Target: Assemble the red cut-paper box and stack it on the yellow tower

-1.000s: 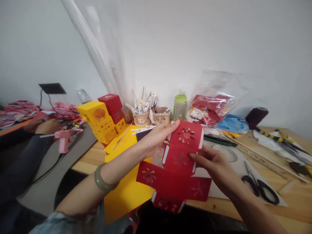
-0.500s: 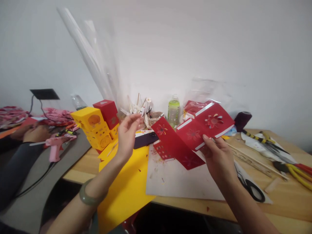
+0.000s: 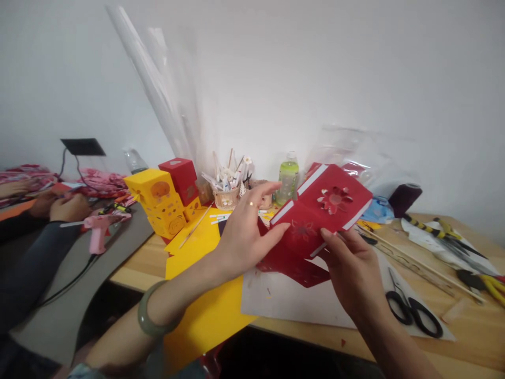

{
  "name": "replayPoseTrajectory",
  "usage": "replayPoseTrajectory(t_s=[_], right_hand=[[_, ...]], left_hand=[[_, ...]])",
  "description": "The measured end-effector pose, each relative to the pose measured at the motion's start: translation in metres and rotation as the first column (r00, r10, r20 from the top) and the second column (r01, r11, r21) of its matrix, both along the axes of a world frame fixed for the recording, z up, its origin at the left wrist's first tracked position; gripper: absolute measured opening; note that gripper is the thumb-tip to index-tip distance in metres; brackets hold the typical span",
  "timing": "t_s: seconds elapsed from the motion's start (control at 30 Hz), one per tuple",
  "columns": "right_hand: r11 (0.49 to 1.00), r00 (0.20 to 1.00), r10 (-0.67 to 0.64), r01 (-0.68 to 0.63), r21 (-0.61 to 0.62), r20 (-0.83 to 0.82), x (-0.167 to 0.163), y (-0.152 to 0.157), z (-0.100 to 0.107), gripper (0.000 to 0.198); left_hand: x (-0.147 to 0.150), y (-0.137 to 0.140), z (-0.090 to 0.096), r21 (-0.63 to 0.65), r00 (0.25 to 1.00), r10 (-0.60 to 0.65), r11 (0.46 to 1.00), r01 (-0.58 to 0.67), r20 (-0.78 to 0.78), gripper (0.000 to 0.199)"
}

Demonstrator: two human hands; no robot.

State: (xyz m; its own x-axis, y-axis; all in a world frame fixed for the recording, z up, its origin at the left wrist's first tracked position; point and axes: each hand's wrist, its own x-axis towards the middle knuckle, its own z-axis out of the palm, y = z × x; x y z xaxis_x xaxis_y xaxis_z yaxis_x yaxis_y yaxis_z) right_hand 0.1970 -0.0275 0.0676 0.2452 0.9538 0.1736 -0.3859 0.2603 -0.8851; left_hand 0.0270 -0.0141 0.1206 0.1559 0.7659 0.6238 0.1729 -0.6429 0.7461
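My right hand (image 3: 351, 263) grips a folded red paper box blank (image 3: 321, 210) by its lower edge, thumb on top. The paper has flower-shaped cutouts and white strips along its edges, and its lower part is folded down beneath. My left hand (image 3: 252, 223), a ring on one finger, is at the blank's left edge with thumb and fingers spread apart. Whether its thumb touches the paper I cannot tell. Below the blank lie a white sheet (image 3: 284, 302) and a large yellow sheet (image 3: 209, 321).
Yellow boxes (image 3: 155, 205) and a red box (image 3: 179, 179) stand on the left. Behind are a basket of sticks (image 3: 226, 195) and a green-labelled bottle (image 3: 289, 176). Scissors (image 3: 412, 310) and pliers lie right. Another person's hands (image 3: 67, 205) are beside a pink glue gun (image 3: 98, 231).
My left hand has moved right to the red blank, its fingers spreading from a pinch. The blank's left panel has swung down and under. The view has shifted slightly left.
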Motion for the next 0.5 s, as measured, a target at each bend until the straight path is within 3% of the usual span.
replayPoseTrajectory(t_s=[0.07,0.13,0.2,0.27,0.37,0.43,0.5], right_hand=[[0.999,0.997,0.04,-0.039,-0.019,0.073,0.001,-0.003,0.002,0.024],[0.996,0.986,0.086,-0.083,-0.028,0.142,0.002,-0.006,0.006,0.025],[0.992,0.968,0.122,-0.117,-0.038,0.219,0.004,-0.007,0.011,0.024],[0.99,0.939,0.139,-0.129,-0.052,0.315,0.006,-0.008,0.018,0.022],[0.997,0.886,0.066,-0.08,0.012,0.46,0.011,-0.008,0.024,0.022],[0.986,0.837,-0.124,0.042,0.163,0.533,0.014,-0.008,0.023,0.022],[0.919,0.714,-0.365,0.172,0.355,0.597,0.016,-0.01,0.02,0.022]], left_hand=[[0.001,0.007,0.01,-0.248,0.993,-0.119,0.961,0.12,0.019,0.064],[0.003,0.013,0.014,-0.486,0.972,-0.226,0.843,0.23,0.069,0.067],[0.006,0.016,0.012,-0.636,0.952,-0.271,0.713,0.296,0.139,0.05],[0.009,0.015,0.006,-0.692,0.938,-0.27,0.635,0.343,0.217,0.03],[0.013,0.009,-0.004,-0.668,0.918,-0.234,0.631,0.394,0.32,0.021],[0.015,0.004,-0.008,-0.648,0.919,-0.177,0.662,0.376,0.353,0.021],[0.016,0.0,-0.01,-0.65,0.925,-0.112,0.681,0.338,0.363,0.02]])
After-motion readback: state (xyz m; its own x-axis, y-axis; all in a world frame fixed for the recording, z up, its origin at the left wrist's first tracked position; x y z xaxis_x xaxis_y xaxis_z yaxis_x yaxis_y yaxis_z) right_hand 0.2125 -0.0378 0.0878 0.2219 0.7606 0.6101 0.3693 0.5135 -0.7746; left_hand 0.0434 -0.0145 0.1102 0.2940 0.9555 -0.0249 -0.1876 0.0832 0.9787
